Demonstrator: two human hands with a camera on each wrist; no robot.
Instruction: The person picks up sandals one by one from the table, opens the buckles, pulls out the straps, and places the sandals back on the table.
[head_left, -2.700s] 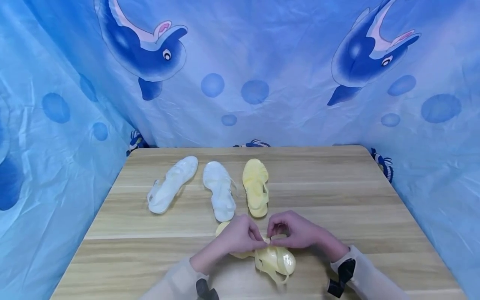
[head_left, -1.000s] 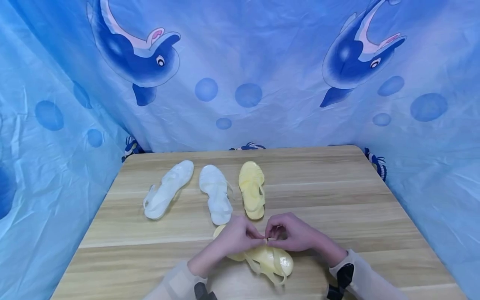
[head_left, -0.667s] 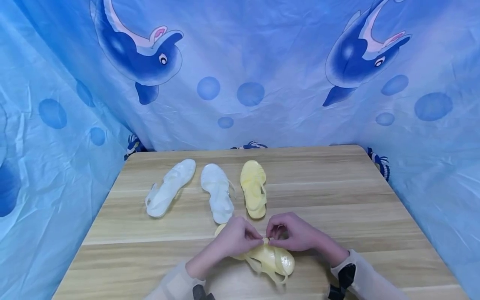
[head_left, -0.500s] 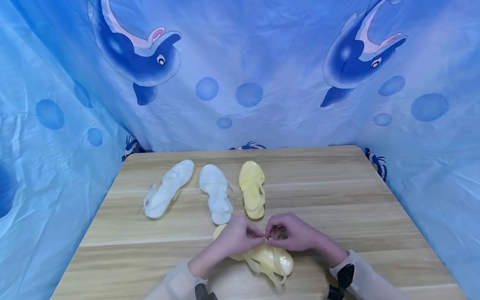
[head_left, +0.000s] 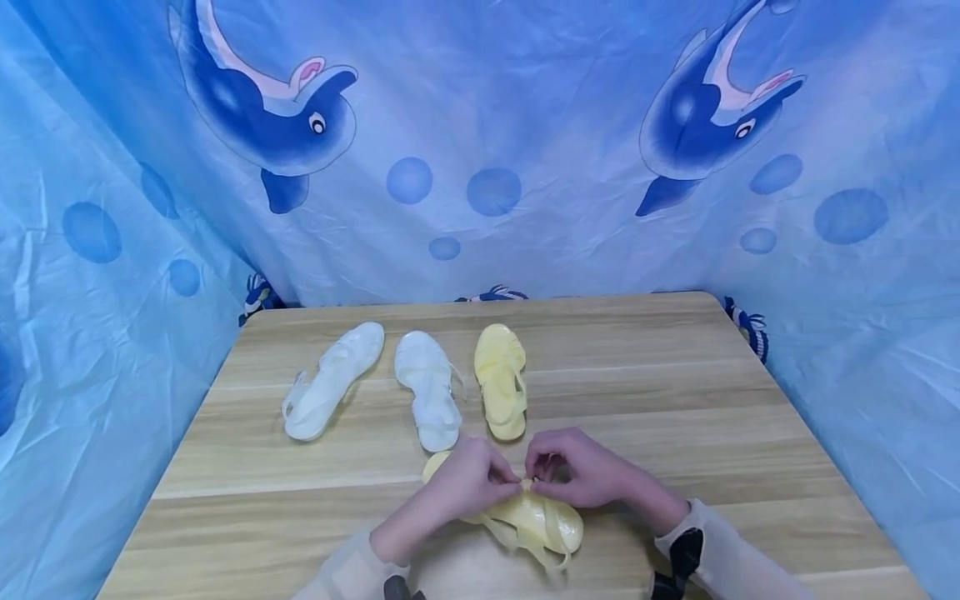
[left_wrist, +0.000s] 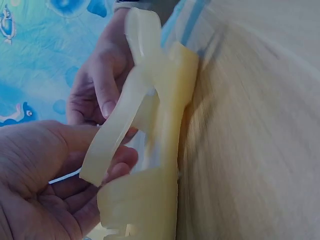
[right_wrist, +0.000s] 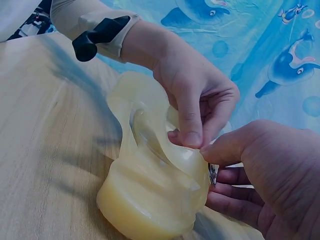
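Note:
A translucent yellow sandal lies on its side at the near middle of the table, its toe to one side and its straps upward. My left hand pinches the sandal strap between thumb and fingers. Opposite it, my right hand pinches the strap's other part beside a small metal buckle. The fingertips of both hands nearly meet there. In the left wrist view a loose strap arches across in front of the fingers. How far the strap is through the buckle is hidden by the fingers.
A second yellow sandal lies just beyond my hands. Two white sandals, one upright-pointing and one slanted, lie to its left. All rest on the wooden table, backed by a blue dolphin-print curtain.
Both hands stay at the strap and buckle, with only small finger shifts. Since 2.7 seconds ago the sandal has rolled slightly in the hands. The head view has drifted a little.

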